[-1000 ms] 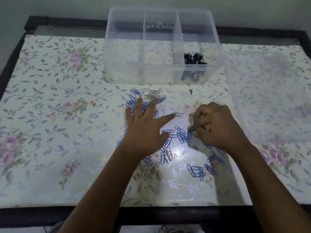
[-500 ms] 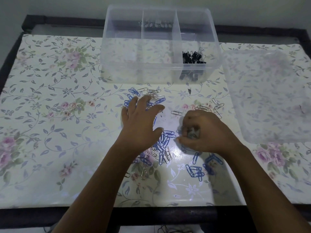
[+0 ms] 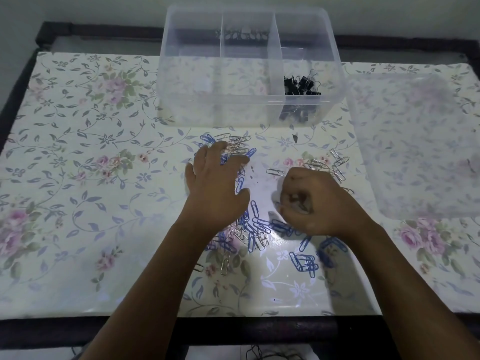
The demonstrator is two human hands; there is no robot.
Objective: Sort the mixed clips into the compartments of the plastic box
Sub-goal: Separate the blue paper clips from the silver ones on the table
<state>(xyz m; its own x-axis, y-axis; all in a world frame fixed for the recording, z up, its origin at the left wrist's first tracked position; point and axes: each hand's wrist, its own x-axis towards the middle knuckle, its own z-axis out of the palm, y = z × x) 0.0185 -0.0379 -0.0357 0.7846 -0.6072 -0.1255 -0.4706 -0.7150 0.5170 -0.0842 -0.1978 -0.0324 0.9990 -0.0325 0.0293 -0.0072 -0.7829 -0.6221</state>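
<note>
**Worktop** (image 3: 78,203): floral covering, dark frame along all four edges. The left half lies bare, and a bare strip runs along the near edge.

**Plastic box** (image 3: 207,110): clear, three compartments, at the far centre edge. Black binder clips (image 3: 301,85) lie in the right compartment. A gap separates the box from the loose clips.

**Lid** (image 3: 415,152): translucent, flat on the right side, just beside the box.

**Blue paper clips** (image 3: 259,224): scattered mid-worktop, between and under the hands, with a small group nearer the front edge.

**Silver paper clips** (image 3: 324,165): one cluster beyond the right hand, another at the left fingertips.

**Change over the last second**: the right hand has drawn back toward the near edge, uncovering the silver cluster. The left thumb has folded in. Box and lid are unmoved.

**Left hand** (image 3: 215,188): spread flat, palm down, resting on the clip pile.

**Right hand** (image 3: 317,203): curled into a fist round what looks like a few silver paper clips; the contents are blurred.
</note>
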